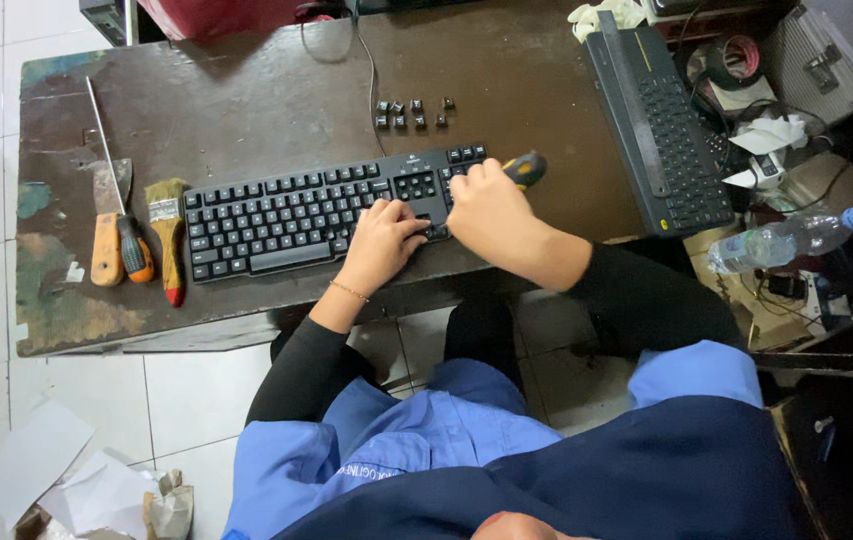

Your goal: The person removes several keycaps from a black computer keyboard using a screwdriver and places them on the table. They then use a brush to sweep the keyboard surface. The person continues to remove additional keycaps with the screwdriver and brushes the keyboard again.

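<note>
A worn dark-brown wooden table (pixel 247 90) with patches of peeling teal paint is filling the top of the view. At its left edge three tools are lying side by side: a flat scraper with a pale wooden handle (pixel 107 235), a long screwdriver with an orange and black grip (pixel 134 248), and a small paintbrush with a red-tipped wooden handle (pixel 167 232). Just beside them a black corded computer keyboard (pixel 287 215) is lying slightly tilted across the table. The left hand (pixel 384 240) is resting on the keyboard's lower right part, its fingers curled together and pressing on the keys. The right hand (pixel 487 205) is sitting just beside it, over the keyboard's right end, clamped around a tool with a yellow and black handle (pixel 527 168) that is sticking out past the knuckles. Behind the keyboard, a small cluster of loose black keycaps (pixel 412 113) is lying on the tabletop. Further right, a second dark keyboard (pixel 662 120) is lying at an angle, overhanging the table's right edge. Beyond it, a clear plastic bottle with a blue cap (pixel 797 235) is lying on its side among clutter.
</note>
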